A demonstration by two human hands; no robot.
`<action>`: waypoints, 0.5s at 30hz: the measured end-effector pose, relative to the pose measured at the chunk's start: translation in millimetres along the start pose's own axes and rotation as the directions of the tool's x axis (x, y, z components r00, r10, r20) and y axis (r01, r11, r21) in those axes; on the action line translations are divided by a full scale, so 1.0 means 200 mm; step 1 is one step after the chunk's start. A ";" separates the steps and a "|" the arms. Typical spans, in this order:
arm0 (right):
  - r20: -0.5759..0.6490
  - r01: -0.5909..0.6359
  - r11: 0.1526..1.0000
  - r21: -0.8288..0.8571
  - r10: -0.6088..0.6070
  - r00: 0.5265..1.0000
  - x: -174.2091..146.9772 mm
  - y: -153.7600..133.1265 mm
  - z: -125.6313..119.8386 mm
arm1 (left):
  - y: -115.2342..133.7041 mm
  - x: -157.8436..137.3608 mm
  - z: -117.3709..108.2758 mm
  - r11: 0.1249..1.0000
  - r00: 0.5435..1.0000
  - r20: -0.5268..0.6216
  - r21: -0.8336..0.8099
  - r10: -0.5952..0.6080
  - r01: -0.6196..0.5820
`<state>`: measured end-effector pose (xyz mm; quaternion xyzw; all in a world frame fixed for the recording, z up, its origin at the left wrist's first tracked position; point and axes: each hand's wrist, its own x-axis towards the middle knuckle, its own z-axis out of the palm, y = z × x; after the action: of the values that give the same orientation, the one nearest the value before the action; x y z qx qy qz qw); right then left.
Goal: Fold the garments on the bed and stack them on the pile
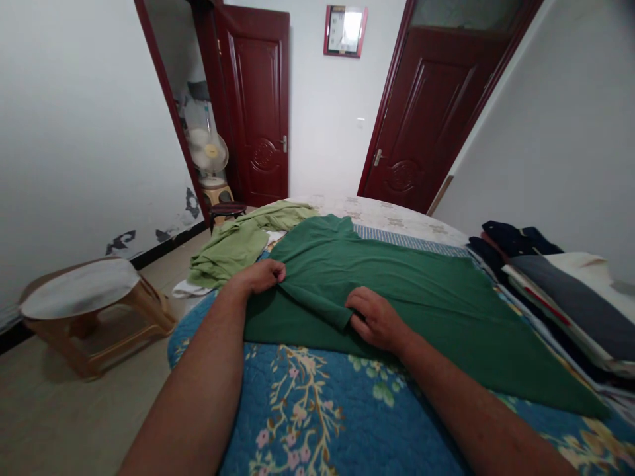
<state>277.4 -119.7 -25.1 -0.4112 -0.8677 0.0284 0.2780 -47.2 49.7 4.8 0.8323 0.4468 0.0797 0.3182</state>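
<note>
A dark green shirt (426, 291) lies spread over a bed, its wide lower end toward the right. My left hand (265, 276) is closed in a pinch on the shirt's cloth, at the far left end of a sleeve folded across the body. At the sleeve's other end my right hand (374, 318) grips the cuff between thumb and fingers. The sleeve (315, 305) stretches between both hands over the rest of the shirt. Beyond my left hand, a light green garment (231, 251) is heaped loosely at the bed's left edge.
A blue floral bedcover (297, 410) lies beneath the shirt. Folded clothes (570, 291) are stacked on the right. On the floor at left stands a tan plastic stool (84, 291). A fan (208, 151) stands past the doorway, and two dark red doors (258, 99) are behind.
</note>
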 end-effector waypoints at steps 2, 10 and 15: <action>0.034 0.016 0.999 -0.038 -0.015 0.999 0.00 0.00 0.00 | -0.01 0.01 0.00 0.999 1.000 0.026 -0.038 0.009 -0.008; -0.066 -0.212 0.976 0.056 0.215 0.974 0.00 0.06 0.03 | 0.03 0.01 0.01 0.998 0.998 0.031 -0.047 0.054 -0.052; -0.020 -0.112 0.992 0.067 0.113 0.993 0.00 0.05 0.02 | 0.04 0.01 0.00 0.994 0.995 0.012 -0.046 0.099 -0.098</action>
<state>282.7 -112.1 -32.5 -0.4503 -0.8383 0.0675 0.2998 -39.6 47.5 9.0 0.8465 0.4010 0.0997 0.3357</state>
